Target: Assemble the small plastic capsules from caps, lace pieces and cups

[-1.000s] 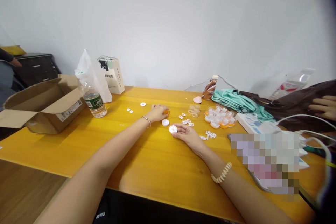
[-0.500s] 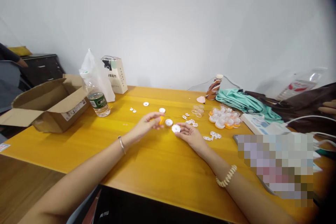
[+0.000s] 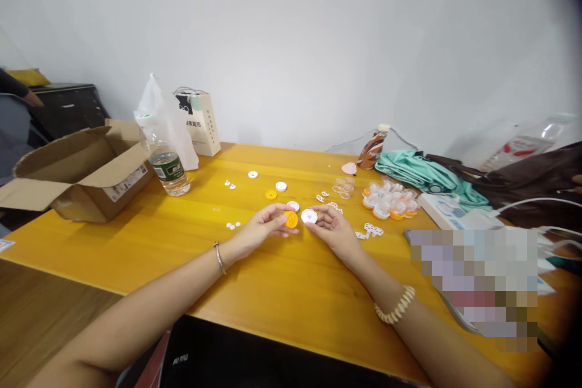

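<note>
Over the middle of the tabletop (image 3: 291, 297), the left hand (image 3: 268, 222) pinches an orange disc (image 3: 291, 220) and the right hand (image 3: 335, 228), fingers curled in, grips a white disc (image 3: 310, 216) just beside it — the orange one partly hiding a white ring (image 3: 293, 206) behind. A cardboard box (image 3: 109, 194) and water bottle (image 3: 167, 168) crowd the left end; clear-and-orange pieces (image 3: 390, 201), teal cloth (image 3: 416, 171) and a power strip (image 3: 435, 211) crowd the right — a brown bottle (image 3: 373, 148) standing near the far edge.

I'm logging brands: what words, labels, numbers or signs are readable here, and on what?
"超市": paper bag; other characters unclear.
"NES": brown bottle; rest unclear.
"miu miu", probably, upside down: black item.
Too small or blurred: carton label, water bottle label, red label, table sticker.
</note>
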The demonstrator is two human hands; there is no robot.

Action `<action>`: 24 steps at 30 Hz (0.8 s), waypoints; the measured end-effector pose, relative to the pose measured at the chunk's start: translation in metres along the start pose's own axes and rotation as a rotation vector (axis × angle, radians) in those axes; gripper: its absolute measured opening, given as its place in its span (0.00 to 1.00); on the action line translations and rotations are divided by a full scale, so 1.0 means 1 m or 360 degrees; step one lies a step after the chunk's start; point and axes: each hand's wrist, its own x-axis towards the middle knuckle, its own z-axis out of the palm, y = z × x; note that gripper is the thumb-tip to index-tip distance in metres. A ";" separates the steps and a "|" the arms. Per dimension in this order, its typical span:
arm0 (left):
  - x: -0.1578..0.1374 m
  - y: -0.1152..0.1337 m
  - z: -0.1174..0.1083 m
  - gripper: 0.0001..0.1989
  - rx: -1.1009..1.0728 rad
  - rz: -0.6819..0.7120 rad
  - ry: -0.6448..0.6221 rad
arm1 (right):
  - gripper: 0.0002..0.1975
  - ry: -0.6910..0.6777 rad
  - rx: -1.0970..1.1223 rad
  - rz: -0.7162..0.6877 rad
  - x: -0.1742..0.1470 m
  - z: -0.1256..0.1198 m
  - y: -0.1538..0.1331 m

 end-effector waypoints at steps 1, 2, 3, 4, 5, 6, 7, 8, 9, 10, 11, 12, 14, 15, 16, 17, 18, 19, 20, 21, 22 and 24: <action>0.000 -0.001 0.001 0.18 0.0038 0.0018 0.0018 | 0.17 0.0016 0.0009 -0.0019 -0.001 0.001 -0.001; 0.000 -0.001 0.001 0.17 0.0086 0.0045 0.0038 | 0.17 0.0030 0.0017 -0.0032 -0.001 0.002 -0.002; 0.001 -0.002 0.002 0.17 0.0140 0.0079 0.0062 | 0.17 0.0043 0.0022 -0.0041 -0.002 0.003 -0.002; 0.001 -0.002 0.002 0.16 0.0191 0.0117 0.0087 | 0.16 0.0051 0.0023 -0.0047 -0.003 0.004 -0.003; 0.002 -0.003 0.003 0.16 0.0231 0.0157 0.0108 | 0.16 0.0049 0.0016 -0.0048 -0.004 0.006 -0.003; 0.002 -0.003 0.003 0.16 0.0256 0.0193 0.0124 | 0.16 0.0036 0.0005 -0.0046 -0.006 0.007 -0.004; 0.002 -0.004 0.003 0.16 0.0267 0.0214 0.0125 | 0.15 0.0017 -0.0009 -0.0044 -0.007 0.009 -0.004; 0.002 -0.004 0.004 0.16 0.0270 0.0224 0.0120 | 0.15 -0.0004 -0.0023 -0.0043 -0.008 0.010 -0.004; 0.002 -0.004 0.004 0.16 0.0273 0.0225 0.0113 | 0.15 -0.0026 -0.0039 -0.0041 -0.009 0.011 -0.005; 0.002 -0.003 0.005 0.16 0.0281 0.0226 0.0108 | 0.15 -0.0046 -0.0056 -0.0040 -0.010 0.012 -0.005; 0.002 -0.003 0.006 0.16 0.0292 0.0229 0.0106 | 0.15 -0.0062 -0.0074 -0.0043 -0.011 0.012 -0.004; 0.002 -0.003 0.006 0.16 0.0304 0.0233 0.0109 | 0.15 -0.0069 -0.0090 -0.0049 -0.012 0.013 -0.004; 0.002 -0.003 0.007 0.15 0.0319 0.0253 0.0133 | 0.15 -0.0075 -0.0121 -0.0066 -0.013 0.013 -0.003; 0.002 -0.003 0.008 0.16 0.0323 0.0262 0.0148 | 0.15 -0.0068 -0.0130 -0.0076 -0.013 0.013 -0.003; 0.002 -0.003 0.008 0.16 0.0326 0.0270 0.0160 | 0.15 -0.0059 -0.0138 -0.0085 -0.012 0.013 -0.002; 0.002 -0.004 0.008 0.16 0.0329 0.0275 0.0167 | 0.15 -0.0054 -0.0147 -0.0093 -0.012 0.013 -0.002; 0.002 -0.004 0.008 0.16 0.0332 0.0279 0.0171 | 0.15 -0.0054 -0.0159 -0.0101 -0.012 0.013 -0.001; 0.002 -0.005 0.008 0.16 0.0335 0.0281 0.0170 | 0.16 -0.0054 -0.0172 -0.0108 -0.012 0.012 -0.001; 0.003 -0.005 0.008 0.16 0.0337 0.0280 0.0170 | 0.16 -0.0055 -0.0187 -0.0114 -0.012 0.012 -0.001; 0.003 -0.006 0.008 0.16 0.0339 0.0280 0.0174 | 0.16 -0.0056 -0.0204 -0.0120 -0.012 0.012 -0.001; 0.003 -0.006 0.008 0.16 0.0340 0.0282 0.0182 | 0.16 -0.0055 -0.0220 -0.0126 -0.012 0.012 -0.001; 0.003 -0.006 0.008 0.15 0.0349 0.0291 0.0197 | 0.16 -0.0047 -0.0252 -0.0138 -0.011 0.012 0.000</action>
